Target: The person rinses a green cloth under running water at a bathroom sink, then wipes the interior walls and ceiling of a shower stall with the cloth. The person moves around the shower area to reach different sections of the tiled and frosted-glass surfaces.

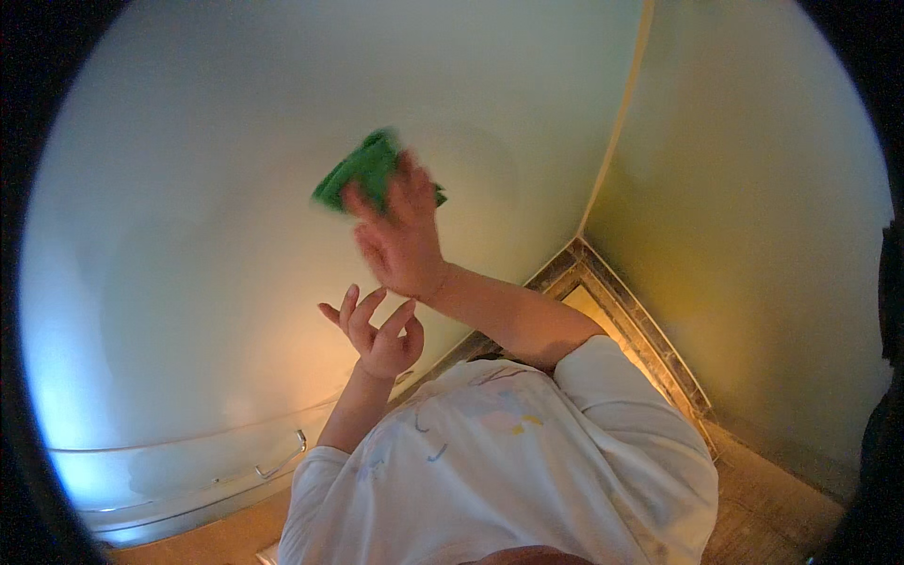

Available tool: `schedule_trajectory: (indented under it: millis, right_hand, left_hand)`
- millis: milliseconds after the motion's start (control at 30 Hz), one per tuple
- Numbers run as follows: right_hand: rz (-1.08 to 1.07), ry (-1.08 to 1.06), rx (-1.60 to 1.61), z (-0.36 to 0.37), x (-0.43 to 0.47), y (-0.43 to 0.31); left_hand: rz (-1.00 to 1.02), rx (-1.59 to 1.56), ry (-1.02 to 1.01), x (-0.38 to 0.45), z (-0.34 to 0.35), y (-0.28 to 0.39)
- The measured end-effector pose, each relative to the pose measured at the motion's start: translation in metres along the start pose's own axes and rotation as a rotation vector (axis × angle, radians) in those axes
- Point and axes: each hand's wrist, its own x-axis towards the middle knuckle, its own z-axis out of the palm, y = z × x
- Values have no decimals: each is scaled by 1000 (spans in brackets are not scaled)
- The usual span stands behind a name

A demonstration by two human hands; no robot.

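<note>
My right hand (401,244) lies over a folded green cloth (364,166), which it holds flat against a large pale wall panel (233,162). Its fingers are spread across the cloth, and both are blurred. Just below my right wrist is my left hand (385,342), with nothing in it. The left fingers are apart and slightly bent, palm turned up; I cannot tell whether a fingertip touches the right wrist.
A second pale wall (734,212) meets the panel at a corner seam (621,116). Dark stone-like edging (646,328) runs beneath the corner. A bent metal handle (282,458) sits low on the left. Brown flooring (763,508) shows at the lower right.
</note>
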Motion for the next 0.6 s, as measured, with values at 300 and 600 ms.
schedule_trajectory:
  millis: [300, 600]
  right_hand:
    - [443, 275, 8, -84, 33, 118]
    - [-331, -207, 24, -115, 146, 15]
  left_hand:
    - [-77, 145, -120, 43, 3, 40]
    - [-22, 128, 66, 110, 2, 82]
